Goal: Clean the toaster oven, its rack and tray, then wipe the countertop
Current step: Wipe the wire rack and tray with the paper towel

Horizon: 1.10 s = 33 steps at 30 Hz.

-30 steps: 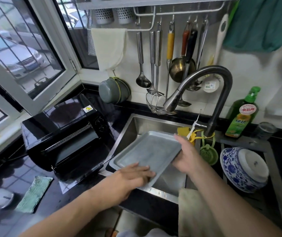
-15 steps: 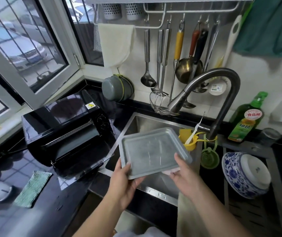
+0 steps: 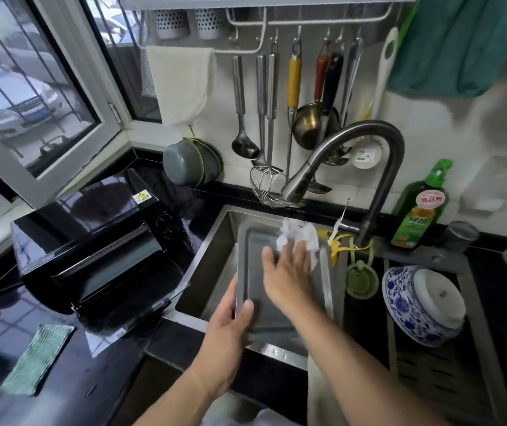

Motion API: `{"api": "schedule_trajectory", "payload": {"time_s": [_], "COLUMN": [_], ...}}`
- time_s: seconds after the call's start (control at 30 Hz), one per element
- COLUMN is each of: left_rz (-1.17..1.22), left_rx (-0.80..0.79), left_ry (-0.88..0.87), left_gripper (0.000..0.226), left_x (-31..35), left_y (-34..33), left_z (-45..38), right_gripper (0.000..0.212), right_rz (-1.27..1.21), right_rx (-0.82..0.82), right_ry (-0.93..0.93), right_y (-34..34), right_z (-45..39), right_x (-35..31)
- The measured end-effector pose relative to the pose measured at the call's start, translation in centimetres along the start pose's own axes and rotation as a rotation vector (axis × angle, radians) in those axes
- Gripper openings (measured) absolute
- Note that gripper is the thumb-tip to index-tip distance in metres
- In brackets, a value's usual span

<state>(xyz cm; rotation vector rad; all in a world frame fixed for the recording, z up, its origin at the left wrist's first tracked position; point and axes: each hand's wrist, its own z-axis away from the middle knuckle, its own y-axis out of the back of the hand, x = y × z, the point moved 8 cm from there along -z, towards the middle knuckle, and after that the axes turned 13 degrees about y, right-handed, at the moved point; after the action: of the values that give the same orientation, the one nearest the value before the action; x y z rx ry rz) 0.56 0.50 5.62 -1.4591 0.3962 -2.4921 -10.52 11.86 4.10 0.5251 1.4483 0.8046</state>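
Note:
The metal oven tray (image 3: 255, 265) is held over the sink (image 3: 215, 269), hollow side up. My left hand (image 3: 230, 330) grips its near left edge, thumb on top of the rim. My right hand (image 3: 286, 272) lies flat inside the tray with straight fingers and presses a crumpled white paper towel (image 3: 299, 238) against its far end. The black toaster oven (image 3: 92, 241) stands on the dark countertop (image 3: 61, 392) left of the sink with its door hanging open. A green cloth (image 3: 38, 358) lies on the counter in front of the oven.
A curved faucet (image 3: 365, 167) arches over the sink's far right. A green detergent bottle (image 3: 421, 207) and a blue-and-white bowl (image 3: 421, 305) sit to the right. Utensils (image 3: 292, 96) and a grey pot (image 3: 190, 162) hang on the back wall. A window frame (image 3: 71, 142) is at left.
The tray was turned hollow side up and lowered over the sink. My right hand left its right edge and now presses a paper towel inside it; my left hand keeps hold.

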Motion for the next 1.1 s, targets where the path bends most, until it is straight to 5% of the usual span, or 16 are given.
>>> {"api": "schedule_trajectory", "payload": {"time_s": [0.1,0.17,0.23,0.33,0.5,0.6,0.67,0.83,0.97,1.1], "left_rz": [-0.026,0.009,0.019,0.008,0.129,0.414,0.556,0.499,0.362,0.369], "left_rx": [0.021,0.002,-0.016,-0.038,-0.101,-0.16,-0.09,0.086,0.108,0.044], "left_ry": [-0.014,0.004,0.032,0.064,0.029,-0.026,-0.056,-0.015,-0.178,-0.13], "left_gripper": [0.054,0.058,0.063,0.069,0.084,0.055,0.04,0.062,0.039,0.04], "left_x": [1.7,2.0,1.6,1.1,3.0,4.3,4.6,4.2,6.5,5.8], "left_y": [0.6,1.0,1.1,0.9,0.6,2.3,3.9,4.7,5.4,5.3], "left_z": [-0.5,-0.4,0.0,0.3,-0.4,-0.4,-0.7,-1.5,0.1,0.8], "right_gripper": [0.069,0.073,0.066,0.06,0.043,0.046,0.046,0.03,0.031,0.055], "right_rz": [-0.065,-0.012,0.113,-0.028,-0.255,-0.276,-0.089,0.129,0.322,0.385], "right_rx": [-0.011,-0.039,0.05,0.221,-0.039,-0.165,-0.17,-0.025,0.107,0.014], "right_ry": [0.451,0.587,0.535,0.325,0.581,0.707,0.796,0.946,0.804,0.54], "right_y": [-0.8,-0.5,0.9,2.7,-1.3,-2.0,-2.2,-1.0,2.7,3.5], "right_z": [2.0,2.2,0.6,-0.1,2.8,5.4,7.1,8.1,6.9,4.3], "right_x": [-6.4,-7.1,-5.4,-4.2,-8.3,-9.8,-11.3,-11.6,-4.1,-0.7]}}
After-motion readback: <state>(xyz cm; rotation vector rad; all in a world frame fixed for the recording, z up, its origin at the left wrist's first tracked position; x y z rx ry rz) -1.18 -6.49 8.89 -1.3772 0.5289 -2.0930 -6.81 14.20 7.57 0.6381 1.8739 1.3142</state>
